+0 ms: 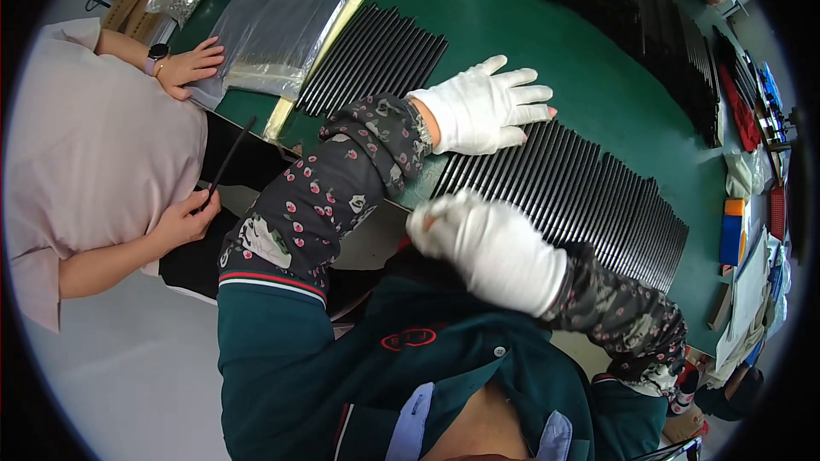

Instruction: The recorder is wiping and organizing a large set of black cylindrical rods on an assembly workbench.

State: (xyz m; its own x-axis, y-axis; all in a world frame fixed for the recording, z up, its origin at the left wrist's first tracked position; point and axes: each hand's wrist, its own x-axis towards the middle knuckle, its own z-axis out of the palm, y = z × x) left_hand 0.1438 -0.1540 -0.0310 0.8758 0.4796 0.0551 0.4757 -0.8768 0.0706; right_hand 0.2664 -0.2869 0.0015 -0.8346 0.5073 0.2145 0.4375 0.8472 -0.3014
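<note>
My left hand [485, 107], in a white glove, lies flat with fingers spread on the far end of a row of thin black strips [589, 196] laid side by side on the green table [530, 43]. My right hand [487, 243], also gloved, is curled at the near edge of the same row, close to my chest; it is blurred and I cannot tell whether it holds anything. A second row of black strips [376, 55] lies further left.
A person on the left holds a single black strip [226, 162] in one hand and rests the other hand [192, 64] on clear plastic bags [273, 34]. More stacked black strips [649, 26] line the far right edge. Coloured items [743, 222] crowd the right rim.
</note>
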